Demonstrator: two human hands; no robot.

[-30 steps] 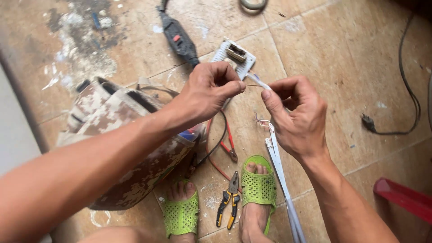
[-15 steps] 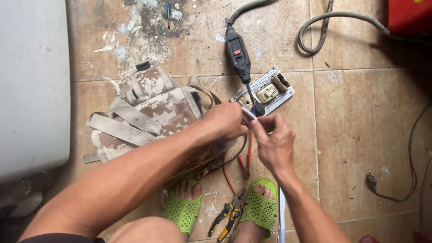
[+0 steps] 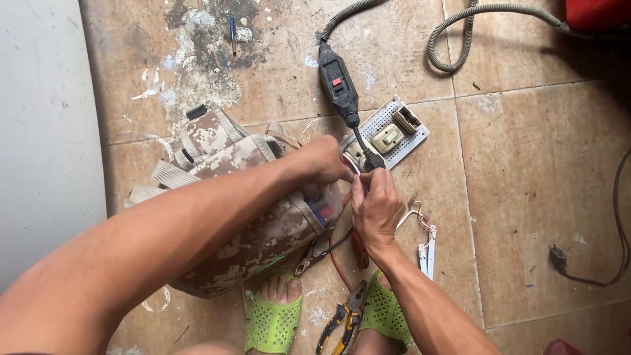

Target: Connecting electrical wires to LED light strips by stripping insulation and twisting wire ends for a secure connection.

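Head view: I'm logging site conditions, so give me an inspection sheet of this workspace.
Surface: tan floor tiles, stained, with grey plaster patches at the top.
Job's things: white socket plate lying on the floor; a thin wire piece pinched between both hands, too small to tell more.
Clutter: camouflage tool bag, yellow-handled pliers, red-handled pliers, white strip.
Hands: left hand and right hand meet just below the plate, fingers pinched together.
Cables: black inline switch unit lying across the plate, grey corrugated hose, black plug lead.
Surroundings: grey wall on the left; green sandals.
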